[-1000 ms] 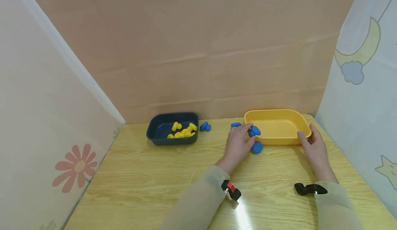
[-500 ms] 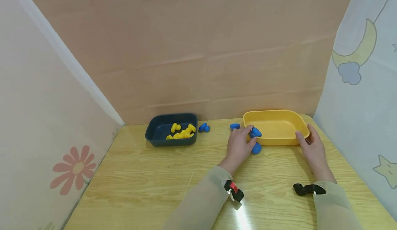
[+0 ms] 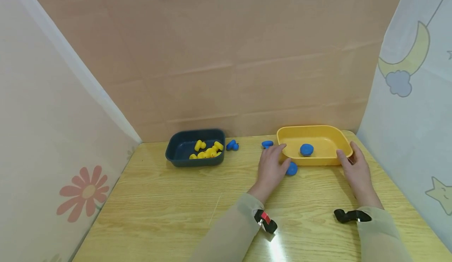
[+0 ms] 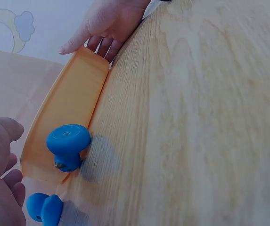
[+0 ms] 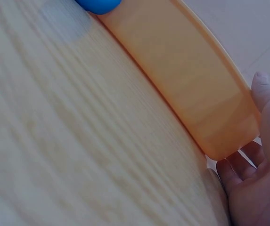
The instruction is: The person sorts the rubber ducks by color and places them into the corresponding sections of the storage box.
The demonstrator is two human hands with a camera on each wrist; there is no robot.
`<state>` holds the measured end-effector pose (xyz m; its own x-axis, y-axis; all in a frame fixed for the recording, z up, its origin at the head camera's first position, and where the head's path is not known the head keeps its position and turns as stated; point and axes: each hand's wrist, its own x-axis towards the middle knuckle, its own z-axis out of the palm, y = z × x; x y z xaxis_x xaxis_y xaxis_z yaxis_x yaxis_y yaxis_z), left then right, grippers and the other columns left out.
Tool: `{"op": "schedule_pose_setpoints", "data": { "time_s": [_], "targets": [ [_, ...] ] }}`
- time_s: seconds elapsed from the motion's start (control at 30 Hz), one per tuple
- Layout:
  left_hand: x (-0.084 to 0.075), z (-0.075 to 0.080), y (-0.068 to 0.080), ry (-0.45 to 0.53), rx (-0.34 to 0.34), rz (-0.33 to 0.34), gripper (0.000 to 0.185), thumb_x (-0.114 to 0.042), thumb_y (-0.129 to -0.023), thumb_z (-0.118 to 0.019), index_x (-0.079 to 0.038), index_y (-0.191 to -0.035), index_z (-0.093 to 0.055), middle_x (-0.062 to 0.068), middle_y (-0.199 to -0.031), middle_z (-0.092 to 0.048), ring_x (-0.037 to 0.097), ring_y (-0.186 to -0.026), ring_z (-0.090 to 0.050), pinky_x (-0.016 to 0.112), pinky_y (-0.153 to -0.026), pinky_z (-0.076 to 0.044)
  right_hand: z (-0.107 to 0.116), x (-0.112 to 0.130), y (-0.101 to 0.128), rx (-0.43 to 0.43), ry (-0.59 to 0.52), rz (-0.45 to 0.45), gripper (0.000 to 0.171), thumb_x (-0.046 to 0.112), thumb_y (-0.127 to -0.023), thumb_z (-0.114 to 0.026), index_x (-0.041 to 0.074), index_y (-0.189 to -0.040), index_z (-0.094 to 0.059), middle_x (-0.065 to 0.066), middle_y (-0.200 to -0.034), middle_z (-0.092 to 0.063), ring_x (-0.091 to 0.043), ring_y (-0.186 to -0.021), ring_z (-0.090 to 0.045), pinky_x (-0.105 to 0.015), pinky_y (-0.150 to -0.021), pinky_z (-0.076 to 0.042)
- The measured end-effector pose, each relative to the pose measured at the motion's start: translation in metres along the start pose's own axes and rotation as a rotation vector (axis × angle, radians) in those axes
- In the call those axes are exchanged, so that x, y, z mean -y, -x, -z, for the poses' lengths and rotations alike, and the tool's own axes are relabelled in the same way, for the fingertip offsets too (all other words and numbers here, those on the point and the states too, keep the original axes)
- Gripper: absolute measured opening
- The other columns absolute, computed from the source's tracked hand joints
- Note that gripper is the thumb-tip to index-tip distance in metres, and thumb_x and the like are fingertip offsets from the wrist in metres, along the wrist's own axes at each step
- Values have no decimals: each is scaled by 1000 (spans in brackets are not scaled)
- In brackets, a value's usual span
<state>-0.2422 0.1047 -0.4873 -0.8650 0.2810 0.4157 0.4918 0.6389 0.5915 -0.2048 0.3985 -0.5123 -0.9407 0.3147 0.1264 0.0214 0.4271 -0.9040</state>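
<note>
In the head view my left hand (image 3: 271, 168) is at the left end of the yellow tray (image 3: 316, 161), thumb and fingers apart with nothing between them. One blue rubber duck (image 3: 306, 150) lies in that tray with its round base toward me. Another blue duck (image 4: 69, 141) is upside down on the table against the tray's front wall, near my left thumb. Behind my left hand is a third blue duck (image 3: 267, 143), partly hidden. My right hand (image 3: 357, 171) holds the tray's right end, thumb at the rim and fingers round the outside.
A dark blue tray (image 3: 195, 162) with several yellow ducks (image 3: 210, 152) stands to the left at the back of the wooden table (image 3: 169, 203). Just right of it lies a blue duck (image 3: 232, 144). Brown paper (image 3: 219, 58) covers the back wall.
My left hand has let go of a blue duck, which now lies inside the yellow tray. The right hand stays at the tray's right end.
</note>
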Motion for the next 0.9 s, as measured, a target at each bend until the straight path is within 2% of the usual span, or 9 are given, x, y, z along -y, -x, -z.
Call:
{"op": "schedule_pose_setpoints", "data": {
  "time_s": [0.07, 0.17, 0.23, 0.3, 0.4, 0.53, 0.77, 0.83, 0.9],
  "targets": [
    [1, 1, 3, 20, -2, -1, 49, -29, -107, -77, -20, -154, -65, 0, -150, -65, 21, -139, -57, 34, -116, -47, 0, 0, 0, 0, 3, -6, 89, 51, -117, -50, 13, -178, 2, -24, -181, -7, -52, -163, -19, -44, -134, -18],
    [0, 2, 8, 46, 0, 11, 49, -29, -107, -77, -19, -154, -65, 1, -151, -65, 21, -140, -57, 35, -116, -49, 1, 0, 1, 4, 10, -6, 90, 52, -116, -49, 13, -178, 3, -24, -181, -7, -52, -163, -18, -24, -129, -21],
    [0, 3, 11, 62, 7, 22, 50, -29, -107, -78, -20, -154, -65, 0, -152, -64, 21, -141, -56, 35, -116, -49, 1, 0, 1, 5, 15, -3, 90, 53, -116, -50, 13, -178, 3, -24, -181, -7, -52, -163, -18, -8, -118, -23],
    [-1, 2, 14, 81, 14, 38, 50, -29, -106, -79, -20, -154, -65, 0, -154, -63, 21, -142, -55, 36, -116, -49, 2, 1, 1, 8, 15, 2, 91, 53, -116, -50, 13, -178, 3, -24, -181, -6, -52, -162, -18, 0, -109, -24],
    [-1, 1, 18, 102, 31, 61, 51, -29, -106, -79, -21, -154, -65, -2, -155, -62, 20, -142, -55, 37, -115, -49, 3, 2, 2, 9, 17, 5, 91, 53, -116, -50, 13, -178, 3, -24, -181, -6, -52, -162, -18, -2, -111, -25],
    [-2, -1, 23, 117, 54, 83, 52, -30, -105, -80, -20, -154, -65, -3, -153, -63, 18, -141, -55, 36, -115, -50, 3, 2, 2, 10, 23, 1, 91, 53, -116, -50, 12, -178, 3, -25, -181, -7, -53, -162, -18, -20, -126, -23],
    [-3, -4, 31, 141, 62, 88, 54, -30, -103, -84, -20, -152, -66, -3, -150, -64, 17, -141, -56, 37, -115, -50, 1, 3, 2, 1, 15, -13, 90, 52, -116, -50, 13, -178, 2, -24, -181, -8, -52, -163, -19, -39, -133, -21],
    [-3, -5, 32, 143, 62, 91, 53, -30, -102, -84, -20, -151, -66, -3, -150, -64, 16, -140, -56, 36, -115, -50, 2, 3, 2, 1, 13, -13, 90, 51, -116, -50, 14, -178, 2, -24, -181, -8, -51, -163, -19, -32, -132, -22],
    [-2, -7, 32, 141, 64, 98, 53, -31, -102, -84, -21, -151, -66, -4, -150, -65, 16, -140, -56, 35, -114, -50, 2, 2, 1, 1, 19, -15, 90, 52, -116, -50, 14, -178, 2, -24, -181, -8, -52, -163, -19, -15, -124, -24]
  ]
}}
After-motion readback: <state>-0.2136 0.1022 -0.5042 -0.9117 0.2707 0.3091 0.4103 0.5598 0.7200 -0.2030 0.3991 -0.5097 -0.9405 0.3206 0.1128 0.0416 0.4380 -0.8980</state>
